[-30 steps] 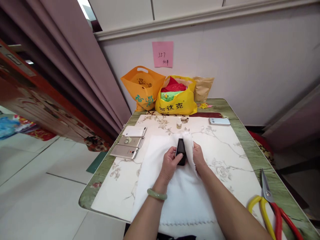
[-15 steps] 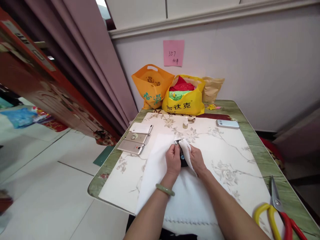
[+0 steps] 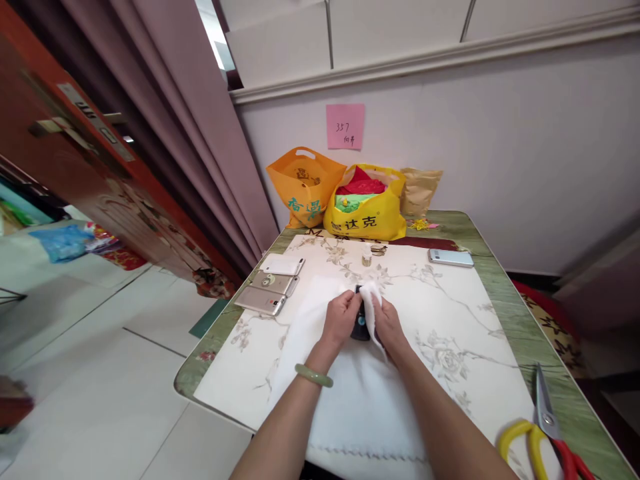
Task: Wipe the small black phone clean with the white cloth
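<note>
Near the middle of the table, my left hand (image 3: 341, 317) is closed on a dark phone-like object (image 3: 361, 325) that stands tilted between my hands. My right hand (image 3: 391, 328) grips a folded white cloth (image 3: 371, 303), pressed against the right side of the dark object. Part of the object is hidden by my fingers and the cloth. Under both hands a larger white cloth (image 3: 360, 407) is spread over the floral table cover. A green bangle (image 3: 313, 375) is round my left wrist.
Three phones (image 3: 270, 283) lie at the left, a silver phone (image 3: 451, 258) at the back right. A small bottle (image 3: 367, 255) stands behind my hands. An orange bag (image 3: 306, 187) and a yellow bag (image 3: 367, 217) are at the back; scissors (image 3: 547, 420) lie front right.
The camera view has tilted up slightly. The dark object has turned more edge-on between my hands, and its metallic top corner no longer shows. Both hands keep their hold.
</note>
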Demonstrator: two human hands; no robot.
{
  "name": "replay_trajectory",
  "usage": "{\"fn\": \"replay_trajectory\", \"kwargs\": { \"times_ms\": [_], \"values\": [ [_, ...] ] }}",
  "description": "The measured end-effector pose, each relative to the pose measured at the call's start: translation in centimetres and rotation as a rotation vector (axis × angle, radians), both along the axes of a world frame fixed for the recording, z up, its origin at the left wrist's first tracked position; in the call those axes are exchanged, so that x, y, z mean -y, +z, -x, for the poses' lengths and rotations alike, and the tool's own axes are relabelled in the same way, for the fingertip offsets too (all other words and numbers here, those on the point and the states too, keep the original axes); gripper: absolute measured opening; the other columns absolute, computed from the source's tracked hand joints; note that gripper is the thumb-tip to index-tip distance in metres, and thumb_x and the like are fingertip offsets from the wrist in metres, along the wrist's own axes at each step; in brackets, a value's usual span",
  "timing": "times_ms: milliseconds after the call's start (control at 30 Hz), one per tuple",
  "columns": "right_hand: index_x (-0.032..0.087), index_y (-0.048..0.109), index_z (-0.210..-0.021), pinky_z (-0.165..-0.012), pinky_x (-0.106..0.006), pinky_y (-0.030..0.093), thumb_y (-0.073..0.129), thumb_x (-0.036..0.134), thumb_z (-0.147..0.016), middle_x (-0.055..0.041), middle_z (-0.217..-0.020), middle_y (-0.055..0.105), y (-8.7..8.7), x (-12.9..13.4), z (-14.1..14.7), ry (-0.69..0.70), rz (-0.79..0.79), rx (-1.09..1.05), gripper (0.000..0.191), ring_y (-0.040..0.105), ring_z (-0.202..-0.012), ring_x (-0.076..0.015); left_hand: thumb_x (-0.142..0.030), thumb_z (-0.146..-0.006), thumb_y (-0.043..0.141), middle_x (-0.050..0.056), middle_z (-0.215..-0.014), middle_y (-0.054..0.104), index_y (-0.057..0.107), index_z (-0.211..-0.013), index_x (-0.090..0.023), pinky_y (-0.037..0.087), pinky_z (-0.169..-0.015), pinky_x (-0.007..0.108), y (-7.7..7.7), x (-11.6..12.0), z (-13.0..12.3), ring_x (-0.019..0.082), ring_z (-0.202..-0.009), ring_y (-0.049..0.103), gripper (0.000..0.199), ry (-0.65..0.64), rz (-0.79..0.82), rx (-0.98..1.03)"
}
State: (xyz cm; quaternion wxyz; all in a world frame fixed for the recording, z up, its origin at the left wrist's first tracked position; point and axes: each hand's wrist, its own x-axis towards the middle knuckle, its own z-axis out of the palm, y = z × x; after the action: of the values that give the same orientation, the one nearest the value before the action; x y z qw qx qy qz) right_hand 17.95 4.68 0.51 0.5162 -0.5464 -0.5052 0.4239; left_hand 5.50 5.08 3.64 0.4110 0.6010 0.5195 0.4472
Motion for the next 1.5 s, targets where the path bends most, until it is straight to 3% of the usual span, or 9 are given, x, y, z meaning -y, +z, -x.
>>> {"fn": "replay_trajectory", "kwargs": {
  "times_ms": [133, 400, 567, 867, 967, 1067, 1200, 1300, 1500],
  "values": [
    [0.016, 0.063, -0.084, -0.063, -0.028, 0.045, 0.041, 0.064, -0.087, -0.0039, -0.075, 0.064, 0.0, -0.3, -0.3, -0.058, 0.046, -0.121, 0.053, 0.056, -0.070, -0.0189, -0.045, -0.085, 0.051, -0.006, -0.055, 0.039, 0.042, -0.059, -0.020, 0.029, -0.054, 0.024, 0.0, 1.1, -0.9, 0.011, -0.056, 0.036, 0.038, -0.084, 0.028, -0.040],
    [0.018, 0.066, -0.083, -0.072, -0.031, 0.045, 0.039, 0.061, -0.089, -0.0056, -0.079, 0.068, -0.3, -0.4, 0.0, -0.018, -0.002, 0.097, 0.050, 0.060, -0.076, -0.0217, -0.039, -0.086, 0.049, -0.003, -0.056, 0.047, 0.044, -0.057, -0.021, 0.032, -0.057, 0.025, -0.1, -3.8, -2.5, 0.014, -0.059, 0.041, 0.034, 0.410, -0.044, 0.032],
    [0.018, 0.068, -0.085, -0.074, -0.032, 0.045, 0.045, 0.058, -0.087, -0.0046, -0.079, 0.069, -0.1, -0.2, 0.2, -0.005, -0.050, 0.106, 0.046, 0.060, -0.078, -0.0229, -0.039, -0.087, 0.048, -0.003, -0.058, 0.047, 0.044, -0.060, -0.022, 0.032, -0.057, 0.024, 0.7, -4.8, -2.5, 0.014, -0.058, 0.041, 0.032, 0.572, -0.084, 0.036],
    [0.015, 0.064, -0.096, -0.072, -0.030, 0.047, 0.052, 0.063, -0.082, -0.0049, -0.085, 0.067, 0.1, -0.7, -0.6, -0.118, 0.011, -0.212, 0.051, 0.057, -0.078, -0.0204, -0.048, -0.073, 0.070, -0.001, -0.057, 0.059, 0.060, -0.083, -0.016, 0.040, -0.043, 0.021, 0.7, 0.9, -0.5, 0.011, -0.046, 0.052, 0.035, 0.108, 0.118, 0.233],
    [0.017, 0.061, -0.087, -0.068, -0.029, 0.045, 0.050, 0.061, -0.085, -0.0013, -0.075, 0.061, 0.3, -0.6, -0.6, -0.094, 0.013, -0.197, 0.045, 0.052, -0.071, -0.0174, -0.051, -0.069, 0.073, 0.005, -0.065, 0.067, 0.063, -0.080, -0.013, 0.046, -0.045, 0.025, 0.8, 2.1, 1.3, 0.014, -0.048, 0.058, 0.041, -0.033, 0.293, 0.244],
    [0.019, 0.056, -0.076, -0.063, -0.027, 0.041, 0.045, 0.059, -0.088, 0.0013, -0.067, 0.054, 0.4, -0.2, -0.3, -0.081, -0.012, -0.100, 0.044, 0.048, -0.066, -0.0155, -0.065, -0.077, 0.056, 0.010, -0.070, 0.069, 0.066, -0.081, -0.012, 0.048, -0.043, 0.027, 1.8, 2.4, 2.6, 0.017, -0.048, 0.061, 0.054, -0.191, 0.508, 0.238],
    [0.020, 0.053, -0.069, -0.060, -0.026, 0.039, 0.046, 0.060, -0.087, 0.0023, -0.062, 0.051, 0.6, 0.3, 0.3, -0.076, -0.035, -0.030, 0.044, 0.045, -0.061, -0.0144, -0.063, -0.075, 0.061, 0.009, -0.068, 0.068, 0.065, -0.080, -0.013, 0.050, -0.045, 0.027, 2.3, 1.9, 2.4, 0.017, -0.050, 0.063, 0.050, -0.350, 0.599, 0.243],
    [0.021, 0.055, -0.071, -0.053, -0.026, 0.039, 0.050, 0.063, -0.084, 0.0032, -0.055, 0.051, 1.0, 0.6, 0.4, -0.057, 0.039, -0.139, 0.045, 0.046, -0.053, -0.0141, -0.059, -0.075, 0.064, 0.004, -0.062, 0.065, 0.061, -0.084, -0.014, 0.049, -0.045, 0.026, 1.4, 1.4, 1.4, 0.016, -0.048, 0.061, 0.046, -0.358, 0.546, 0.335],
    [0.021, 0.056, -0.075, -0.046, -0.029, 0.042, 0.050, 0.070, -0.079, 0.0012, -0.053, 0.056, 1.4, 0.3, -0.7, -0.115, 0.144, -0.495, 0.050, 0.050, -0.046, -0.0160, -0.056, -0.080, 0.060, 0.006, -0.077, 0.069, 0.053, -0.091, -0.016, 0.044, -0.042, 0.023, 0.5, 1.5, 1.1, 0.013, -0.049, 0.059, 0.041, -0.162, 0.405, 0.490]
  ]
}}
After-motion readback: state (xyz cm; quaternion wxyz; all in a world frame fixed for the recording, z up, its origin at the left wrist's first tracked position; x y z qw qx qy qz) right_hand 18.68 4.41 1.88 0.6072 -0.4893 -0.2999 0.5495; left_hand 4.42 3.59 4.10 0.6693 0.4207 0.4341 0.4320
